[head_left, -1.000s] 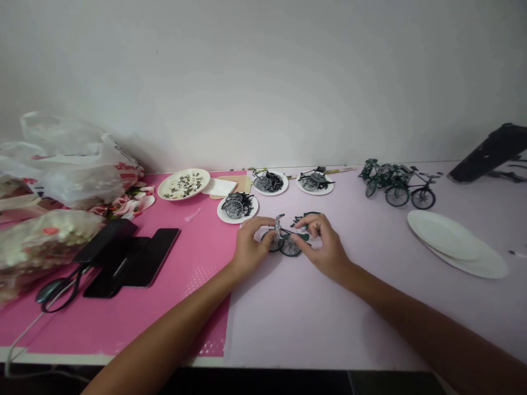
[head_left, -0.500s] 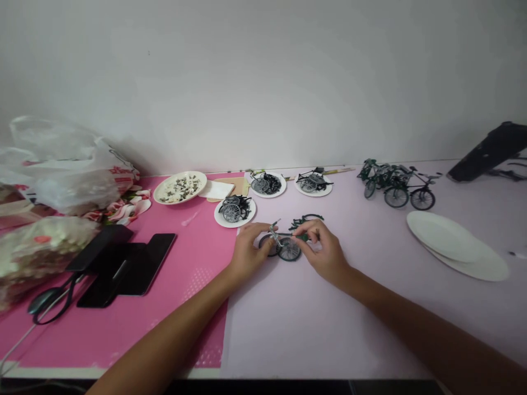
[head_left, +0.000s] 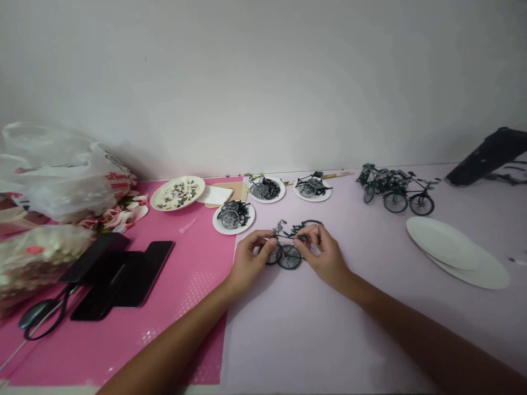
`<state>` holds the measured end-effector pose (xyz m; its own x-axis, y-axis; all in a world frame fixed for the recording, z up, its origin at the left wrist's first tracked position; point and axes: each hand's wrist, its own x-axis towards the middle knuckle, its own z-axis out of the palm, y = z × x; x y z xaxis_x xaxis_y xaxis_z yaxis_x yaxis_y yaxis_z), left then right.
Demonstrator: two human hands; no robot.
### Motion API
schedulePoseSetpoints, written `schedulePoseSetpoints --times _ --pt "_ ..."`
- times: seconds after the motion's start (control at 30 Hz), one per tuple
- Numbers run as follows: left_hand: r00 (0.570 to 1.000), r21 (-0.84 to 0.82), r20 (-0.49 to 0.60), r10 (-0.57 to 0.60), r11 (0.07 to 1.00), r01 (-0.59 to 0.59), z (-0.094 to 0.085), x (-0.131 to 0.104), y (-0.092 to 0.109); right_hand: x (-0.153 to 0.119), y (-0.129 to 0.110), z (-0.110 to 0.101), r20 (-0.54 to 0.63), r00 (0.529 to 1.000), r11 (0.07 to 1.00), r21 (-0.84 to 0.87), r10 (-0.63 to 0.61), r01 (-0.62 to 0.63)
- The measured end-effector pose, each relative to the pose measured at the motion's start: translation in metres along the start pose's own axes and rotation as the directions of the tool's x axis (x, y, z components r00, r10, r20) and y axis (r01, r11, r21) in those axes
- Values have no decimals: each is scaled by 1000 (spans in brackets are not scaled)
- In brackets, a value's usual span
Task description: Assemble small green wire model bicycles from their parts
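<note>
Parts of a miniature bicycle lie between my two hands. The thumb and fingers of my left hand [head_left: 251, 257] pinch the lower part of a small grey handlebar piece [head_left: 280, 226], which stands up above the fingertips. My right hand [head_left: 323, 249] is closed in a pinch on a small dark green bicycle frame [head_left: 301, 237], its end close to the handlebar piece. Just below the fingertips lies a small spoked wheel [head_left: 290, 257], with another wheel partly hidden by my left hand. Behind my right hand a further wheel [head_left: 312, 223] shows only its upper rim.
Three small plates of black bicycle parts, one a near plate [head_left: 217, 224], stand ahead. Several assembled miniature bicycles [head_left: 396, 202] stand back right, with white oval plates [head_left: 444, 241] nearer. Leftward are a dish of small pieces [head_left: 179, 193], phones [head_left: 154, 269] and plastic bags [head_left: 61, 175].
The handlebar piece has turned more upright between my hands, and my right fingers have shifted along the green frame. The view has tipped slightly, so the table things sit a little lower.
</note>
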<state>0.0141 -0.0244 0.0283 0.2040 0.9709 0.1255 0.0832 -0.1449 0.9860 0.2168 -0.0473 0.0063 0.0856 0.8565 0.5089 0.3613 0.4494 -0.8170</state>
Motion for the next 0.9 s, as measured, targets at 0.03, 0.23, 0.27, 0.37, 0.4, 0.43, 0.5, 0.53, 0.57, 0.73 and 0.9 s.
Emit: schedulePoseSetpoints --times 0.03,0.23,0.27,0.37,0.4,0.43,0.5,0.53,0.57,0.73,0.9 --pt "1000 -28 5 -5 1000 5 1 0 1 -1 -1 1 -1 1000 999 27 17 -17" --pt "998 -110 21 -59 992 61 4 0 4 -8 -9 11 30 987 954 253 156 -158" --pt "997 -116 30 -77 990 80 4 -1 4 -9 -10 12 33 985 949 263 171 -174" --pt "995 -131 37 -96 986 100 4 -2 5 -10 -10 13 36 979 938 283 200 -202" --pt "995 -131 32 -93 987 96 4 -2 5 -11 -9 13 37 979 937 285 201 -203" --pt "996 -132 25 -91 987 94 4 -2 5 -11 -9 13 37 979 937 286 199 -201" --pt "995 -147 17 -99 984 101 4 -2 5 -11 -9 14 34 981 939 285 190 -191" --pt "994 -160 21 -109 981 111 4 -1 5 -12 -9 14 34 982 941 283 185 -187" --pt "992 -173 29 -120 977 123 4 -1 5 -12 -9 14 34 983 942 280 181 -184" --pt "985 -202 71 -159 964 171 4 1 5 -12 -9 13 33 985 951 256 170 -173" --pt "980 -210 105 -170 959 189 4 0 7 -12 -9 13 30 987 956 247 158 -160"
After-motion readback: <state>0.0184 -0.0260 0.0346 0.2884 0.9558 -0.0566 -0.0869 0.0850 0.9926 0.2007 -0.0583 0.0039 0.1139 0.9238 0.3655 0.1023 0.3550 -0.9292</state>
